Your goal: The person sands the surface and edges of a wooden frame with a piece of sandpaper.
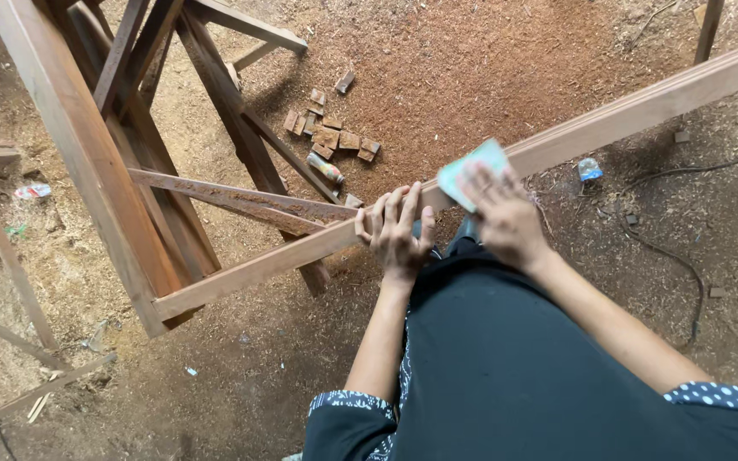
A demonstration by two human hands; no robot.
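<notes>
A tall brown wooden trestle stand (87,162) carries one end of the long reddish-brown wooden rail (625,115). Below is the earthen floor (489,60) covered in sawdust, with a pile of small square wooden offcuts (328,137), a crushed clear plastic bottle (589,169) and a thin black cable (685,265) on it.

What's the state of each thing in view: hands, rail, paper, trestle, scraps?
left hand: fingers curled over the long wooden rail, gripping it
right hand: flat, pressing the green sandpaper sheet onto the rail
long wooden rail: slanted, near end resting on the wooden trestle
wood offcuts: loose heap on the sawdust floor
</notes>
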